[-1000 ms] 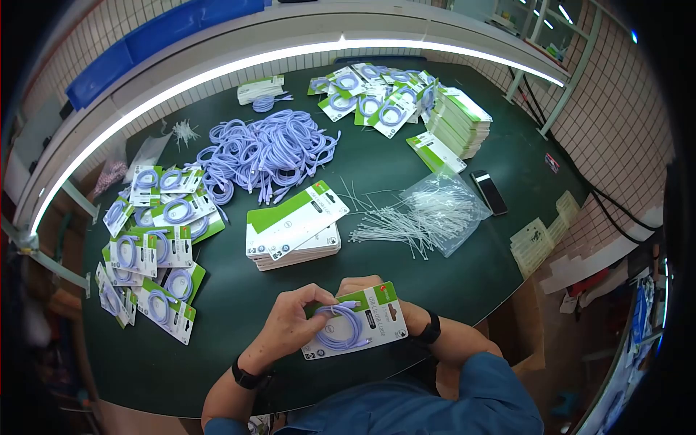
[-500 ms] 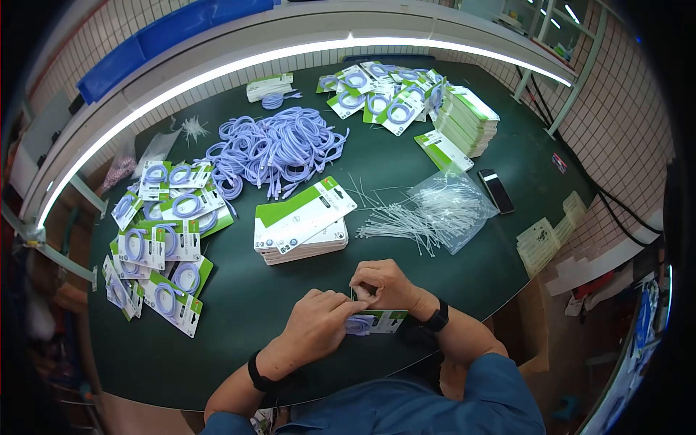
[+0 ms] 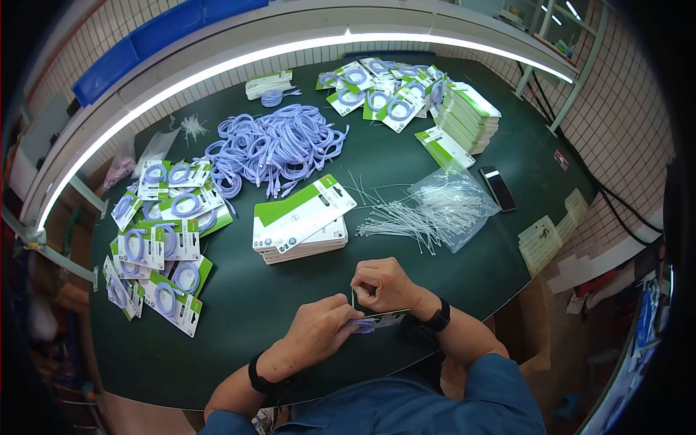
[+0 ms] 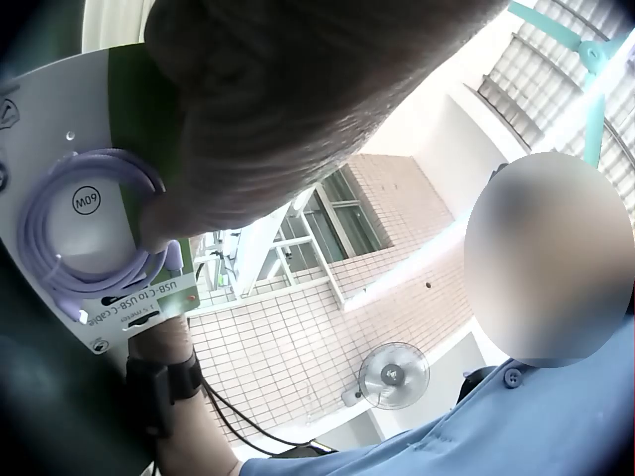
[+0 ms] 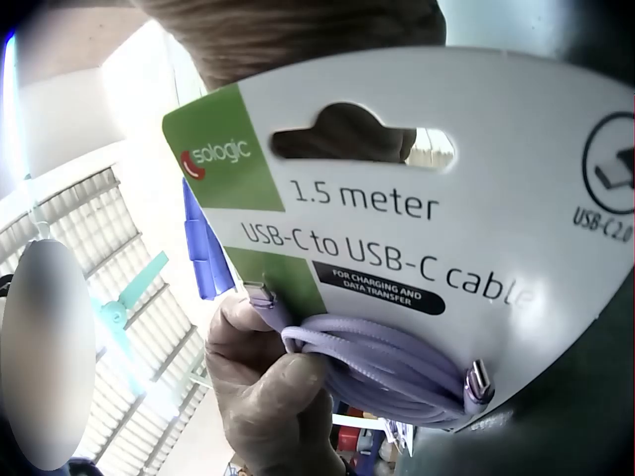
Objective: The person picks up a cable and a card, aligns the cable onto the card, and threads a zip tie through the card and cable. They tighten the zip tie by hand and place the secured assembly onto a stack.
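My left hand [image 3: 317, 326] grips a white-and-green packaging card [image 5: 476, 149] at one edge, its thumb pressing on the coiled lilac USB-C cable [image 5: 377, 362] on the card's front. In the head view the card is tilted nearly edge-on. My right hand [image 3: 388, 284] is just behind the card's upper edge, fingers curled and pinching a thin white tie [image 3: 353, 298] that rises between the two hands. The card hides part of the right hand in the right wrist view.
A stack of blank cards [image 3: 301, 232] stands ahead, with white ties [image 3: 406, 225] and a plastic bag to its right. Loose lilac cables [image 3: 275, 145] lie beyond. Carded cables [image 3: 163, 246] are heaped at left, more at the back near a card stack [image 3: 467, 119]. A phone [image 3: 497, 188] lies right.
The card has turned from facing up to nearly edge-on. The right hand has come out from behind it to its far edge, pinching the tie; over the last half second the card tilts slightly more.
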Motion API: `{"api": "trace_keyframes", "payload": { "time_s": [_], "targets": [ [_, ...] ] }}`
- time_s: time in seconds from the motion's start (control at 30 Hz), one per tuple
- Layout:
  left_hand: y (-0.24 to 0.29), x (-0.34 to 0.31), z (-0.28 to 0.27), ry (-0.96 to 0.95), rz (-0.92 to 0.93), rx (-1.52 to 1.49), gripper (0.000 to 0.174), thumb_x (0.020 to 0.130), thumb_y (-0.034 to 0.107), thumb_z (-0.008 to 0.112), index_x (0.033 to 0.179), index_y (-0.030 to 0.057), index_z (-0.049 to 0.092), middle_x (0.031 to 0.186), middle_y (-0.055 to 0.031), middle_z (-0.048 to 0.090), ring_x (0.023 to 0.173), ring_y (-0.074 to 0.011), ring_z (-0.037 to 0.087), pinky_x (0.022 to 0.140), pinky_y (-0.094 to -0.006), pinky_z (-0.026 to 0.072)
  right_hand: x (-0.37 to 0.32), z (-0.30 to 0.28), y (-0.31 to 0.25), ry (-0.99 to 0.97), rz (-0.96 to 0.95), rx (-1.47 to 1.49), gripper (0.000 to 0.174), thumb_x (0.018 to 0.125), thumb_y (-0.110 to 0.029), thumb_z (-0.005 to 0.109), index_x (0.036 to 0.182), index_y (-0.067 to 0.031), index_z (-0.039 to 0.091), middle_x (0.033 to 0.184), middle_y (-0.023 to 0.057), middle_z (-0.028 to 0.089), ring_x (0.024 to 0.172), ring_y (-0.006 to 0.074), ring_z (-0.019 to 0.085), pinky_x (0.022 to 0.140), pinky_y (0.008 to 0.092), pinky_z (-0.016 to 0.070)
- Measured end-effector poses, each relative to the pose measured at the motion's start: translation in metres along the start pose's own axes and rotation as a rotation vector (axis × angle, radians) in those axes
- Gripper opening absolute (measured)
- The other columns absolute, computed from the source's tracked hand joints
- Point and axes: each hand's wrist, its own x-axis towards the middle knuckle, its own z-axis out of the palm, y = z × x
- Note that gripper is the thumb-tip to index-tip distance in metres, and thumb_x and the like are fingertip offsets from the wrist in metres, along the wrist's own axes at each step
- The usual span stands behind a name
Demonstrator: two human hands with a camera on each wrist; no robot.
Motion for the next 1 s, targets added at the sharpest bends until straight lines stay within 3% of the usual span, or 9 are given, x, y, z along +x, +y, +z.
{"api": "trace_keyframes", "payload": {
  "time_s": [0.2,0.3,0.33,0.4,0.53,0.6,0.63,0.73,1.0],
  "targets": [
    [0.001,-0.001,0.012,0.112,0.01,0.139,0.023,0.079,0.001,0.081,0.1,0.0043,0.073,0.086,-0.0108,0.06,0.075,-0.0316,0.066,0.066,-0.0402,0.0543,-0.001,0.003,0.005,-0.062,0.004,0.026,0.011,0.075,0.002,0.071,0.079,-0.0037,0.063,0.071,0.006,0.062,0.06,0.0178,0.063,0.055,0.0314,0.0483],
    [0.0,-0.003,0.002,0.168,-0.016,0.115,0.025,0.078,-0.002,0.079,0.101,0.0042,0.073,0.085,-0.0113,0.06,0.075,-0.0309,0.066,0.066,-0.039,0.0542,-0.004,-0.003,0.005,-0.044,0.311,0.258,0.003,0.086,-0.001,0.071,0.088,-0.0024,0.069,0.073,0.0018,0.065,0.065,0.0083,0.062,0.056,0.0278,0.0488],
    [0.0,0.0,-0.006,0.199,-0.03,0.056,0.026,0.078,-0.003,0.078,0.102,0.0041,0.072,0.085,-0.0114,0.06,0.075,-0.0299,0.066,0.066,-0.0379,0.0543,-0.003,-0.004,0.004,-0.049,0.317,0.266,0.003,0.086,-0.001,0.071,0.088,-0.0024,0.069,0.073,0.0018,0.065,0.065,0.0083,0.062,0.056,0.0278,0.0488],
    [0.002,0.005,-0.018,0.257,-0.099,-0.069,0.028,0.079,-0.006,0.076,0.105,0.0029,0.072,0.087,-0.0101,0.064,0.077,-0.0242,0.068,0.069,-0.034,0.0554,0.0,-0.011,0.005,0.07,0.706,0.729,0.006,0.096,-0.005,0.07,0.1,-0.001,0.072,0.08,-0.0008,0.068,0.07,0.0036,0.06,0.06,0.0237,0.0497],
    [-0.02,0.003,-0.021,0.423,-0.378,-0.519,0.027,0.086,-0.005,0.076,0.112,-0.0027,0.068,0.1,-0.0087,0.074,0.088,-0.0125,0.071,0.08,-0.0277,0.0579,-0.011,-0.01,0.025,0.407,0.59,1.047,0.026,0.107,-0.018,0.062,0.122,0.0028,0.065,0.108,0.0062,0.071,0.089,0.0073,0.063,0.079,0.0247,0.0514],
    [-0.029,0.004,-0.018,0.494,-0.459,-0.704,0.029,0.086,-0.003,0.078,0.113,-0.0041,0.067,0.102,-0.0102,0.075,0.09,-0.0119,0.071,0.08,-0.0279,0.0584,-0.01,-0.017,0.018,0.291,0.425,1.275,0.037,0.109,-0.025,0.058,0.132,0.0035,0.059,0.117,0.0084,0.07,0.095,0.0093,0.063,0.081,0.0262,0.0507],
    [-0.031,0.006,-0.02,0.536,-0.462,-0.738,0.03,0.087,-0.003,0.078,0.114,-0.0051,0.066,0.103,-0.0103,0.075,0.091,-0.0118,0.071,0.081,-0.0268,0.0585,-0.012,-0.012,0.013,0.297,0.461,1.286,0.037,0.109,-0.025,0.058,0.132,0.0035,0.059,0.117,0.0084,0.07,0.095,0.0093,0.063,0.081,0.0262,0.0507],
    [-0.035,0.007,-0.018,0.578,-0.476,-0.774,0.03,0.089,-0.002,0.078,0.115,-0.0061,0.065,0.105,-0.0102,0.074,0.092,-0.0115,0.071,0.083,-0.0256,0.0586,-0.011,0.004,0.004,0.207,0.449,1.137,0.043,0.109,-0.024,0.061,0.142,0.0016,0.052,0.121,0.0093,0.07,0.103,0.0155,0.065,0.091,0.0312,0.0531],
    [-0.038,0.008,-0.003,0.537,-0.458,-0.852,0.032,0.091,0.0,0.078,0.12,-0.0066,0.066,0.107,-0.0104,0.075,0.093,-0.0113,0.07,0.084,-0.026,0.059,-0.011,0.019,-0.021,0.137,0.527,0.859,0.042,0.103,-0.018,0.071,0.138,0.0034,0.061,0.124,0.0109,0.072,0.109,0.0137,0.066,0.093,0.031,0.0553]
  ]
}}
